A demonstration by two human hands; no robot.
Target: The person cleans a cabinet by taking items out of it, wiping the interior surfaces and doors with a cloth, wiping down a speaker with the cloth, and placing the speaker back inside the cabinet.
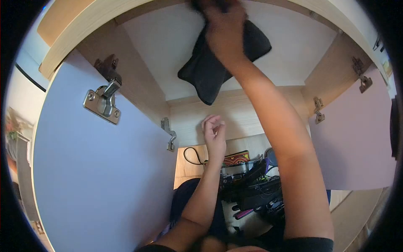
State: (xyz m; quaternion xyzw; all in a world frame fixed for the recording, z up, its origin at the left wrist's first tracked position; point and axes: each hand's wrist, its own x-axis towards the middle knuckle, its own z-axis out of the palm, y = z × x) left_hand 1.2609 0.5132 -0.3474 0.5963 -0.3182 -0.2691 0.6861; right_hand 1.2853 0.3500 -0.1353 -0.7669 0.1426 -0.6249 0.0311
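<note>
My right hand (226, 31) is raised inside the open cabinet, its fingers closed round a black cloth (205, 75) that hangs in folds on both sides of the wrist. The top of the hand is blurred by motion. Lower down, my left hand (215, 128) is held with curled fingers in front of the cabinet's wooden bottom edge (260, 109). Nothing shows in its fingers, and it is apart from the cloth.
Two open doors flank the cabinet, the left door (96, 168) and the right door (357, 134), with metal hinges. Below are a patterned pouch (237, 158) with a wrist loop and a pile of black cables and items (260, 189).
</note>
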